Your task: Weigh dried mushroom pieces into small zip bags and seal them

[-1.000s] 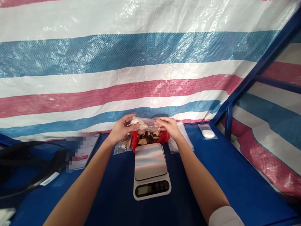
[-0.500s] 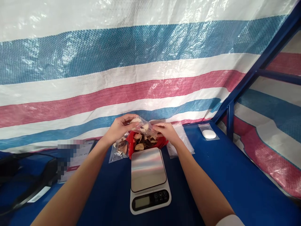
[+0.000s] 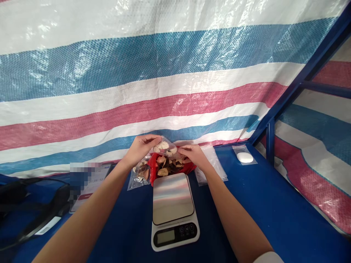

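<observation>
Between both hands hangs a clear plastic bag point(image 3: 168, 147) with pale dried slices in it. My left hand point(image 3: 142, 148) pinches its left end; my right hand point(image 3: 193, 153) has thumb and fingers closed on its right end. Just below lies an open red bag point(image 3: 154, 171) full of brown and tan dried pieces point(image 3: 167, 166). Against its left side rests another clear bag point(image 3: 141, 175) of dried pieces. Nearest to me is a white kitchen scale point(image 3: 174, 204) with a shiny, bare weighing plate; its display shows no readable digits.
Flat clear bags point(image 3: 212, 164) lie right of the red bag. Farther right is a white oval item point(image 3: 245, 157) on a small clear bag. A phone-like screen point(image 3: 95, 182) and a black strap-like object point(image 3: 52, 204) are at left. Striped sheeting point(image 3: 153, 106) and a blue frame point(image 3: 287, 98) border the blue table.
My left thumb has shifted along the bag, and more of the pale slices show. Both hands stay over the red bag. The view has moved very slightly.
</observation>
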`<move>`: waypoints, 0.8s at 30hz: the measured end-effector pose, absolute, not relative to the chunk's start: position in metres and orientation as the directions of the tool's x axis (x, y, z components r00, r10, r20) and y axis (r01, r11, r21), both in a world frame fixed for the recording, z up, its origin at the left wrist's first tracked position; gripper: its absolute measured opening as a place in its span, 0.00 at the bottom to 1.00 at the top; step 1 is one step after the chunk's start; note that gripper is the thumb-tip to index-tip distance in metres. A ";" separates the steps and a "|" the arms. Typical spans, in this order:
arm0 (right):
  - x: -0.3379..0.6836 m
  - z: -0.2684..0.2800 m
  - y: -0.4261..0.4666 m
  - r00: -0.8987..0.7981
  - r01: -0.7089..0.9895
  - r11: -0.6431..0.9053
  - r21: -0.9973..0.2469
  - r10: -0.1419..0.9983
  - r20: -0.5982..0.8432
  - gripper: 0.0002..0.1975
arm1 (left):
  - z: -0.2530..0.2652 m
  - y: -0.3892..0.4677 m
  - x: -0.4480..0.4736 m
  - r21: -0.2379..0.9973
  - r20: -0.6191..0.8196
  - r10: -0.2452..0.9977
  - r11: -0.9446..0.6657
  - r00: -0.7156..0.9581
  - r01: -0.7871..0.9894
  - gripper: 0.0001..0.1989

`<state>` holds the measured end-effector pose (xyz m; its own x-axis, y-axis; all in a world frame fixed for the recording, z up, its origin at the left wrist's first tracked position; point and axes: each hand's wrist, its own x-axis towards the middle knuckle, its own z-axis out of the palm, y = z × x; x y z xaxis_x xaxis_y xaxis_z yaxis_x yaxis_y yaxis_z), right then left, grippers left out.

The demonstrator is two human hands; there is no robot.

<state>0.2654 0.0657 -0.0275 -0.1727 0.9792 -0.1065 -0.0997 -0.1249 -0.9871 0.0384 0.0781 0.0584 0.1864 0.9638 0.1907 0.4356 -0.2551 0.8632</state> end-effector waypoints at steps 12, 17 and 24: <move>0.275 -0.027 0.065 -0.137 -0.132 -0.127 -0.983 0.985 -0.109 0.09 | 0.068 0.077 0.044 0.749 0.319 0.930 -0.367 0.185 0.552 0.23; 0.274 -0.030 0.066 -0.152 -0.103 -0.106 -0.989 0.984 -0.090 0.10 | 0.072 0.073 0.052 0.747 0.296 0.934 -0.357 0.200 0.561 0.24; 0.276 -0.032 0.067 -0.107 -0.104 -0.108 -0.989 0.990 -0.097 0.07 | 0.057 0.071 0.041 0.765 0.263 0.941 -0.337 0.212 0.549 0.26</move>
